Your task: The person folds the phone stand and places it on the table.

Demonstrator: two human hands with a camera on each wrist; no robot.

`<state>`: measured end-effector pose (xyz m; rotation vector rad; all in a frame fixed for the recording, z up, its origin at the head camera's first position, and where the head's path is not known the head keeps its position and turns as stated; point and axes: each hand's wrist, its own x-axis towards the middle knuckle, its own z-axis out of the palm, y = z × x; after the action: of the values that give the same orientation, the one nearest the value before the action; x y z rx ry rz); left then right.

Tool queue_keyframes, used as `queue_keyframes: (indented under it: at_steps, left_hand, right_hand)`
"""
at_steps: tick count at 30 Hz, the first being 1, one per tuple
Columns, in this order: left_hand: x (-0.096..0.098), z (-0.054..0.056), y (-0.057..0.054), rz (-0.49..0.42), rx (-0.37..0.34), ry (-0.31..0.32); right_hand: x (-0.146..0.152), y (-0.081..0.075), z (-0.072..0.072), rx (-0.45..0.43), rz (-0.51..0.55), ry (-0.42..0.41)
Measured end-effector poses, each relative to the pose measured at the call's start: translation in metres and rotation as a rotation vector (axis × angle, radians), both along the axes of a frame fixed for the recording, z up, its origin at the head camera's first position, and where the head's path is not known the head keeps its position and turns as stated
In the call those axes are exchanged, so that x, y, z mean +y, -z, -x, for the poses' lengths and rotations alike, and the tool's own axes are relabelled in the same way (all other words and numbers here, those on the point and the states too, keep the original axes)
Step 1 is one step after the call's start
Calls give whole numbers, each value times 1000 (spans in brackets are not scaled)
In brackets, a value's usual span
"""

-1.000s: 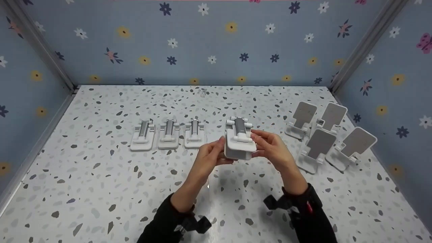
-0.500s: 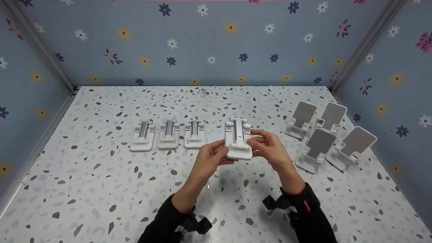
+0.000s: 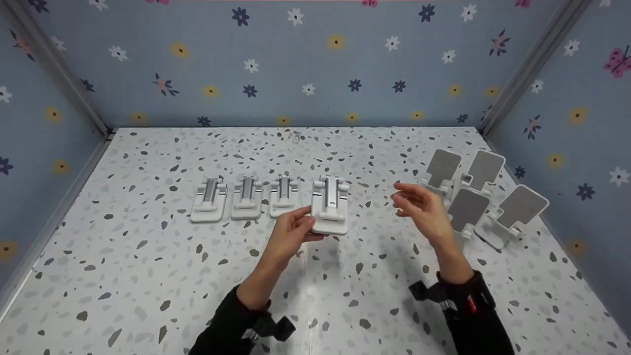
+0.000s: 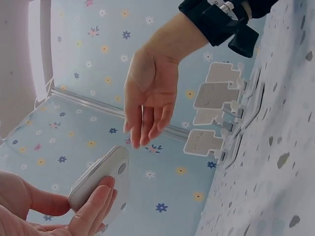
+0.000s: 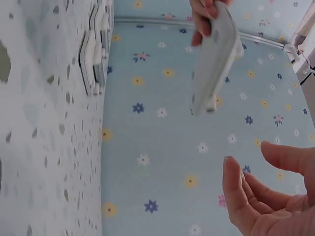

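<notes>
My left hand (image 3: 290, 234) pinches a folded white phone stand (image 3: 330, 207) by its left edge, thumb on top and fingers beneath. In the left wrist view the folded stand (image 4: 101, 179) shows its flat underside with round grey pads, held above the table. My right hand (image 3: 424, 212) is away from it to the right, with its fingers loosely bent and nothing between thumb and fingers. In the right wrist view the right hand (image 5: 268, 196) is apart from the phone stand (image 5: 216, 59). Left of the held one, three folded phone stands (image 3: 246, 199) lie in a row.
Several unfolded phone stands (image 3: 468, 209) with grey pads stand at the right, close behind my right hand. A speckled white table (image 3: 148, 276) spreads under everything. Flowered blue panels (image 3: 276, 59) wall in the back and both sides.
The plate of the held phone stand has folded flat against its base. My right hand has let go and moved right; my left hand has carried the stand a little left.
</notes>
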<state>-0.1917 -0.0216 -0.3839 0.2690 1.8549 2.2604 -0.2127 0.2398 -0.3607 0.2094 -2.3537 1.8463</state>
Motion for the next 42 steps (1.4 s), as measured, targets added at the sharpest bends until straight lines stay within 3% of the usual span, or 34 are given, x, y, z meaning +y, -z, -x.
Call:
queue_keyframes:
  at_steps: [4, 7, 11, 14, 23, 25, 32, 38, 42]
  left_hand:
    - [-16, 4, 7, 55, -47, -90]
    - [-32, 7, 10, 101, -88, -163]
    - [-58, 14, 14, 166, -128, -230]
    - [-78, 20, 14, 208, -154, -258]
    - [-143, 39, 14, 304, -256, -334]
    - [-157, 45, 16, 352, -286, -367]
    - [-203, 67, 30, 394, -351, -537]
    - [-227, 73, 36, 452, -442, -597]
    - [-237, 76, 43, 530, -493, -619]
  right_hand:
    - [30, -6, 0, 115, -146, 174]
    - [51, -11, -2, 153, -267, 315]
    - [75, -17, -4, 127, -373, 459]
    - [90, -19, -3, 73, -428, 505]
    - [117, -8, -1, -37, -508, 472]
    - [120, -6, -2, -51, -508, 453]
    - [130, 1, -1, -64, -521, 437]
    - [138, 10, 2, -155, -577, 393]
    - [142, 17, 2, -153, -632, 388]
